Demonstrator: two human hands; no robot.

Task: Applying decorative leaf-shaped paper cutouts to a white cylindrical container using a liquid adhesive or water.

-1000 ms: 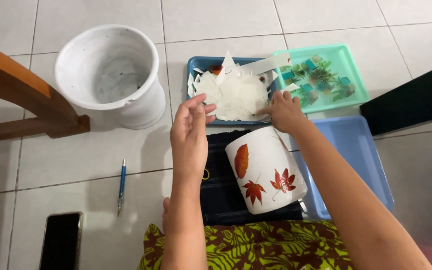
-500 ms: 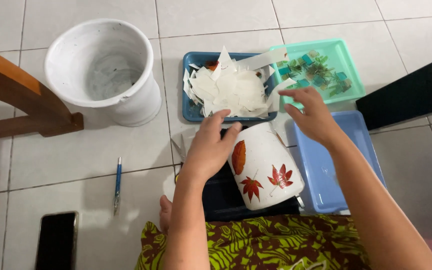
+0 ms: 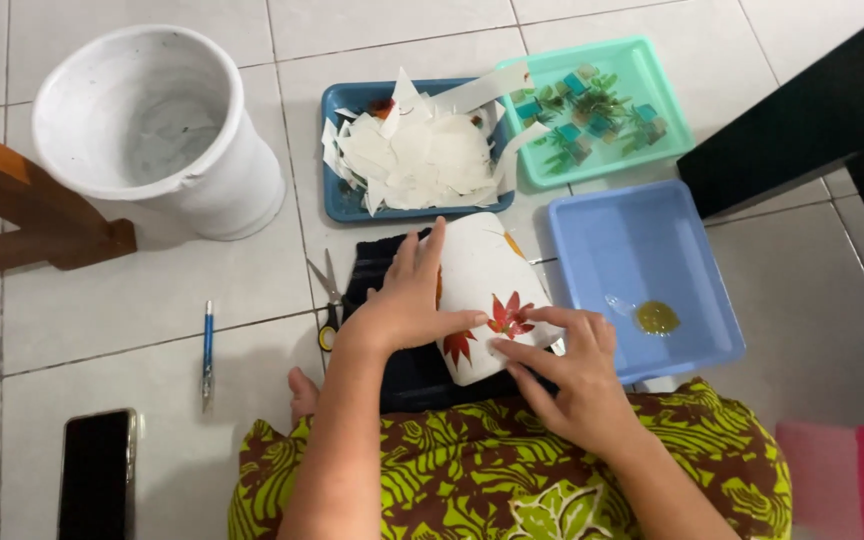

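The right hand (image 3: 577, 375) is now back from the far trays, both hands pressing flat, open fingers (image 3: 422, 262) onto the leaf-decorated white pot (image 3: 482, 280), the left hand (image 3: 407, 305) steadying it.

I see a white cylindrical pot (image 3: 487, 290) patterned with red and orange leaves, lying on a black cloth (image 3: 392, 370). A dark blue tray (image 3: 337, 205) carries white paper scraps (image 3: 417, 150); a mint-green tray (image 3: 667, 115) shows green sprigs and teal squares; a light blue tray (image 3: 642, 250) has a yellowish blob. I note a white plastic bucket (image 3: 152, 120), a blue pen (image 3: 207, 355), a black phone (image 3: 97, 470), pale grey floor tiles (image 3: 132, 300), and brown fabric (image 3: 492, 470) with lime-green leaf print.
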